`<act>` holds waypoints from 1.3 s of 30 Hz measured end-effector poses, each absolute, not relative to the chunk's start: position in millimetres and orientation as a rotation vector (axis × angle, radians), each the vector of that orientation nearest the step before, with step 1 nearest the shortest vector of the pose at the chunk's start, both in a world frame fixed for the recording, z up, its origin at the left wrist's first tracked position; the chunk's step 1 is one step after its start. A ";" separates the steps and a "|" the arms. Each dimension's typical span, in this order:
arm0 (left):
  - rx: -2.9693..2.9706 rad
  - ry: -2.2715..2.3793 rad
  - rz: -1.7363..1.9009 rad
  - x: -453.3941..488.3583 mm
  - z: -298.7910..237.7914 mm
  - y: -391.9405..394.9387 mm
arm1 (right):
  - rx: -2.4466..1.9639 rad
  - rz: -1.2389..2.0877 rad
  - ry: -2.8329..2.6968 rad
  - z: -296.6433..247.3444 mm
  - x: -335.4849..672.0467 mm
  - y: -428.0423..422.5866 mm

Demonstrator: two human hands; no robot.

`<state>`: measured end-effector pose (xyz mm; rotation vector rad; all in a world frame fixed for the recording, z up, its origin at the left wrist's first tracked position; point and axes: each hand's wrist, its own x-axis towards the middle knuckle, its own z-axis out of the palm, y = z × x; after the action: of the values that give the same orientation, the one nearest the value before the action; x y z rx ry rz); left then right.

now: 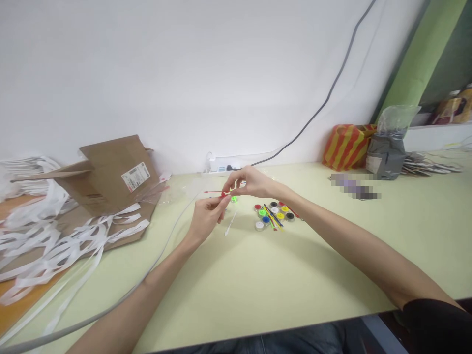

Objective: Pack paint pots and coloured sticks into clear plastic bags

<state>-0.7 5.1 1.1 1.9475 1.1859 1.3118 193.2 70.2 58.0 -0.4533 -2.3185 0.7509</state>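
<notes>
The left hand and the right hand each held a narrow pinch, their fingertips meeting at the red end of a thin red stick, which pointed left in midair above the surface. A small bright green piece sat just beside the right hand's grip. Below lay a white stick. Nearby stood small round paint pots filled with red, green, yellow, blue, black and white, with thin coloured sticks lying across them. The pale yellow-green surface also carried a cardboard box whose white barcode label was too small to read, white plastic straps, a power strip, an orange-and-yellow striped bag and a grey bag.
</notes>
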 end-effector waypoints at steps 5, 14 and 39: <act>1.965 1.150 1.326 -0.4 1.5 6.0 | -0.475 0.750 -2.320 57.7 194.0 73.4; 1.930 1.156 1.338 0.5 2.5 4.0 | -0.416 0.752 -2.367 57.4 196.5 72.2; 1.901 1.134 1.361 1.6 -3.2 3.2 | -0.403 0.173 -2.469 61.3 179.4 47.3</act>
<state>1.6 3.2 -3.2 1.9013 1.1339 1.3609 179.4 47.3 61.3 -0.4035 -2.4688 0.1729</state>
